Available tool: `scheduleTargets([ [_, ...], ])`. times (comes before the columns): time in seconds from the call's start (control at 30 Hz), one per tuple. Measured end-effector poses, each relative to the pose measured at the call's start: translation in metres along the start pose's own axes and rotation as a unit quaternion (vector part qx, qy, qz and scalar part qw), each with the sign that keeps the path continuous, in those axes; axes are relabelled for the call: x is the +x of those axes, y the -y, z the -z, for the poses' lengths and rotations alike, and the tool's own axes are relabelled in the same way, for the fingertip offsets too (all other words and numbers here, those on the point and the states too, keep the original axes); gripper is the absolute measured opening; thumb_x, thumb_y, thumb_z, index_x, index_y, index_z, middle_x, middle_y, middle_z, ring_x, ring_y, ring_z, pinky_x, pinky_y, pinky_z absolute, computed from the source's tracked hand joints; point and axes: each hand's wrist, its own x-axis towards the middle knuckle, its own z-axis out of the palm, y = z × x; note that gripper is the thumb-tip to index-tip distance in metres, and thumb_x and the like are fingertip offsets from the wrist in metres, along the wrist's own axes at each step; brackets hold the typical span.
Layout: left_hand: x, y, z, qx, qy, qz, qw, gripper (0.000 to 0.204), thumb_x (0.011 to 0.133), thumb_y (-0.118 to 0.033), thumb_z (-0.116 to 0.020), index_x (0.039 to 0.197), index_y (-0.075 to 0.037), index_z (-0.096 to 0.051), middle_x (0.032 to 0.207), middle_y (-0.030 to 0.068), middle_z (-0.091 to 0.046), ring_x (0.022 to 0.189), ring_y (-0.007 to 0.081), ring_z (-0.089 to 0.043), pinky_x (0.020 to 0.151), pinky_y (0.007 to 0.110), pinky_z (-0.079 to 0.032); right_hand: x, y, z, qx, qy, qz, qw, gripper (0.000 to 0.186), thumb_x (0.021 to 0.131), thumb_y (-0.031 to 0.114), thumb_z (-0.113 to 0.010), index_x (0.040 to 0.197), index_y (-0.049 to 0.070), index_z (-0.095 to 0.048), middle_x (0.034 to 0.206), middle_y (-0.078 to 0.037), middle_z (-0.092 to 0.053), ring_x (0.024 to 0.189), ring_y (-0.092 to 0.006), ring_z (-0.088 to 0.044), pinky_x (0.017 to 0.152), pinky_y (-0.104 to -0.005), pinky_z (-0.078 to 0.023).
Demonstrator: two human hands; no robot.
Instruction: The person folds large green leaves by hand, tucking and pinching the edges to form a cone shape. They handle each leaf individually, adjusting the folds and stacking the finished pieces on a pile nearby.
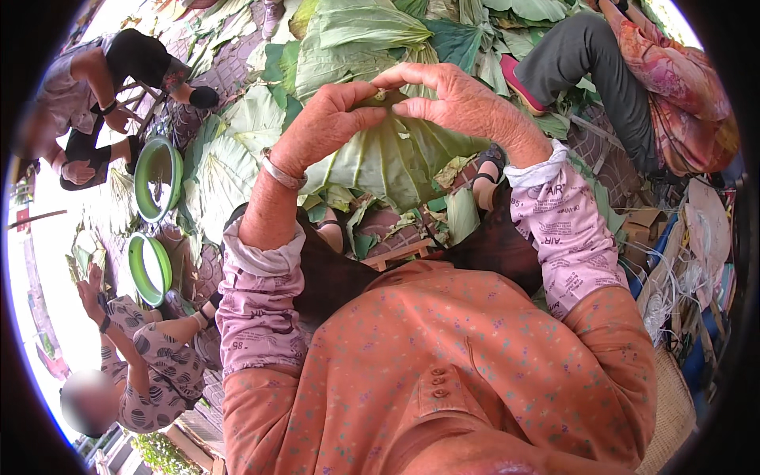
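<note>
large green leaves [360, 28] are lying spread and overlapping ahead of you, so plenty seem to be waiting beyond the one in hand. that broad leaf [388, 162] is hanging in front of you, its ribs fanning downward from a narrowed top edge; it is staying unfinished in appearance, being raised and not yet set down. your left hand [328, 119] and right hand [455, 99] are meeting over that edge, the fingers [412, 73] narrowing to a pinch on it from both sides. a small stem nub [381, 96] is showing between them. how many leaves are already done, you cannot be telling from here.
</note>
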Motion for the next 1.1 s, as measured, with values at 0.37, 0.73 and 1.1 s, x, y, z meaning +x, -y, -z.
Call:
scheduleTargets([
  [0.37, 0.004, 0.002, -0.004, 0.120, 0.000, 0.021, 0.993, 0.021, 0.082, -0.012, -0.061, 0.099, 0.000, -0.061, 0.083, -0.0013, -0.060, 0.079, 0.0054, -0.050, 0.071, 0.022, -0.043, 0.000, -0.005, 0.000, -0.008, 0.017, -0.078, 0.997, 0.019, 0.078, 0.008, -0.063, 0.095, 0.000, -0.061, 0.082, -0.007, -0.065, 0.078, -0.0126, -0.059, 0.074, -0.0277, -0.047],
  [0.73, 0.007, 0.016, -0.018, 0.198, -0.106, -0.044, 0.974, 0.019, 0.076, -0.017, -0.061, 0.090, -0.004, -0.063, 0.078, 0.0158, -0.063, 0.070, 0.0297, -0.060, 0.065, 0.035, -0.047, -0.001, -0.013, -0.014, -0.070, -0.051, -0.085, 0.993, 0.017, 0.076, 0.009, -0.063, 0.089, -0.001, -0.060, 0.076, -0.011, -0.064, 0.069, -0.0157, -0.060, 0.066, -0.0287, -0.047],
  [1.1, 0.014, 0.019, -0.028, 0.353, -0.202, -0.009, 0.913, 0.018, 0.077, -0.022, -0.061, 0.088, -0.008, -0.064, 0.074, 0.0143, -0.063, 0.069, 0.0300, -0.062, 0.064, 0.036, -0.048, 0.007, -0.013, -0.033, -0.213, -0.137, -0.143, 0.957, 0.019, 0.073, 0.022, -0.059, 0.084, 0.007, -0.063, 0.076, -0.014, -0.063, 0.079, -0.0322, -0.061, 0.074, -0.0413, -0.047],
])
